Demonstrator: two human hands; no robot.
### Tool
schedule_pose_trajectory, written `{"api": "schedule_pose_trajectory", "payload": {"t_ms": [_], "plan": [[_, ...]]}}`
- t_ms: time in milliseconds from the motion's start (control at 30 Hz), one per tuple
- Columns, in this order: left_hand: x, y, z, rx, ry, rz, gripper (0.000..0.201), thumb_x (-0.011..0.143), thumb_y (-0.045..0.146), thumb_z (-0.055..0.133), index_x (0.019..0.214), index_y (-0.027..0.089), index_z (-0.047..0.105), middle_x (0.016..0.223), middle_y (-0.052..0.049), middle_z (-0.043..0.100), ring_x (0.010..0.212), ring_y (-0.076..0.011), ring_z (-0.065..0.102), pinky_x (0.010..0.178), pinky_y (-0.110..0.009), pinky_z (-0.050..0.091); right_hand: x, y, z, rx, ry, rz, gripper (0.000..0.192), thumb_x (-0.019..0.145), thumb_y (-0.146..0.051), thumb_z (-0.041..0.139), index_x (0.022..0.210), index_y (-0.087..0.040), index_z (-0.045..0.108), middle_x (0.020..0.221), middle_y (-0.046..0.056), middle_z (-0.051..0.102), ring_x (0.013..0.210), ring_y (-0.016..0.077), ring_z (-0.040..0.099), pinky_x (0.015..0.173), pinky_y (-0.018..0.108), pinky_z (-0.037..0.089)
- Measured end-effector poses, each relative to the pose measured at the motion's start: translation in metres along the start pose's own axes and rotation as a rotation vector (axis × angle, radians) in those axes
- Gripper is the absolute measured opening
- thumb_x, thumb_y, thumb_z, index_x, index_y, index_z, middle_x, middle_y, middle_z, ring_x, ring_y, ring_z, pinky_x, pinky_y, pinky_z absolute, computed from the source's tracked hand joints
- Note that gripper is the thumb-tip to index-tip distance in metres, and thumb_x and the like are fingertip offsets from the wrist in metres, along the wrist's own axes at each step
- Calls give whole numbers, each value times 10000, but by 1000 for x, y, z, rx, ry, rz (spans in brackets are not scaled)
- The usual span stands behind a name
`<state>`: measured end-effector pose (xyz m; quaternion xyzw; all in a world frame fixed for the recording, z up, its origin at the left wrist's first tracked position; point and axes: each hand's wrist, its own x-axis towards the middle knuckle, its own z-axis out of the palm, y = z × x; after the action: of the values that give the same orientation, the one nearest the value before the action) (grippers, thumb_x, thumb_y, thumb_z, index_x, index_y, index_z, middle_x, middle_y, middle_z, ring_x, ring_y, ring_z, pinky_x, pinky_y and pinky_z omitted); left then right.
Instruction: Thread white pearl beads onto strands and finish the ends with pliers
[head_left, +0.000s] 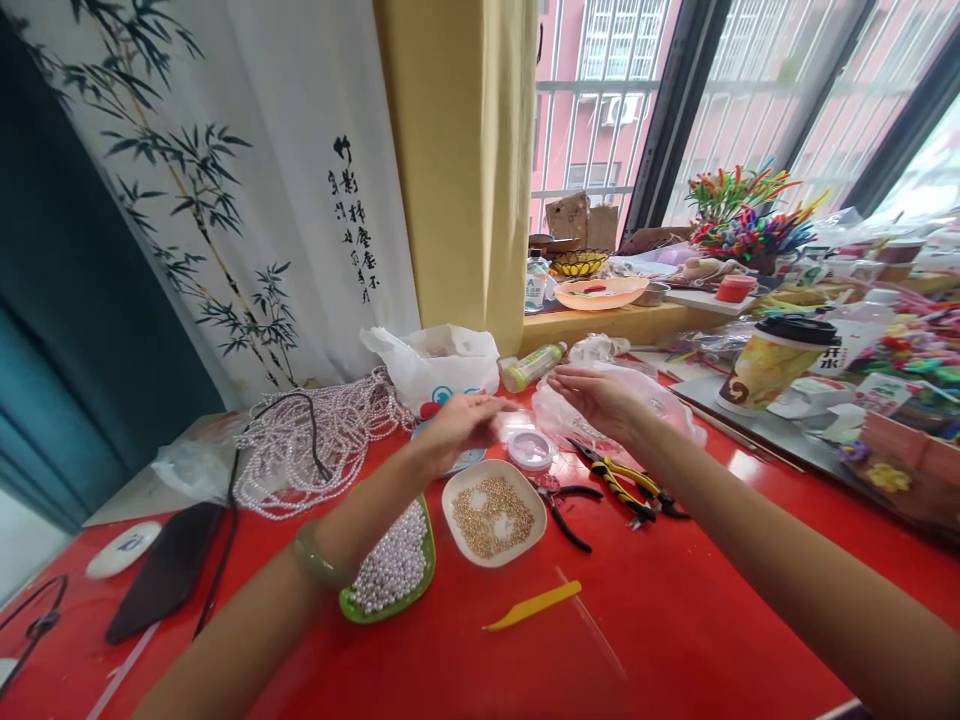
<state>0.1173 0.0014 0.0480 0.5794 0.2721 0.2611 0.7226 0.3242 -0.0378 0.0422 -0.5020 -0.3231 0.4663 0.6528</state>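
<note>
Left hand (466,424) and right hand (595,400) mid-frame, fingers extended; cannot tell whether either pinches anything. Gold beads (493,510) in cream dish (495,560), just below centre. Left forearm (375,510) overlaps green tray (429,556) of pearl beads (394,560); lowering it might spill them.

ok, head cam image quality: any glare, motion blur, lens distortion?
Head view: daylight through the window, washing nearly white at the far upper right; head view: a white glare patch on the red tabletop, right of the pliers; head view: left hand smeared at the fingers, probably motion; head view: wide-angle stretch, dark window frame leaning steeply.
</note>
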Motion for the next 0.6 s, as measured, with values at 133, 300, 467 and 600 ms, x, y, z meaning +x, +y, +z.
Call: {"api": "schedule_pose_trajectory", "payload": {"t_ms": [133,300,467,600], "plan": [[-15,22,-37,211,181,127,194,752,267,558,803,98,639,494,25,440,422,-32,360,424,-180,307,16,0,-19,-35,122,-87,175,744,-10,500,823,-156,556,822,17,623,781,65,612,782,143,505],[-26,35,-83,379,319,259,189,715,296,582,786,136,654,562,-2,527,460,-50,434,491,-208,387,32,3,-39,-92,242,-103,171,738,-5,491,795,-157,543,765,13,606,723,58,601,706,125,512],[-30,26,-110,512,393,307,198,689,307,589,743,130,660,573,-22,547,426,-49,393,413,-201,321,47,6,-46,-208,320,-146,160,739,-8,491,806,-139,553,722,24,602,681,68,598,670,156,518],[-29,15,-118,612,448,295,237,688,333,566,763,132,666,544,-17,539,387,-49,326,378,-212,236,54,-1,-43,-381,366,-216,154,747,-77,531,889,-116,574,741,49,621,682,92,604,650,195,519]]}}
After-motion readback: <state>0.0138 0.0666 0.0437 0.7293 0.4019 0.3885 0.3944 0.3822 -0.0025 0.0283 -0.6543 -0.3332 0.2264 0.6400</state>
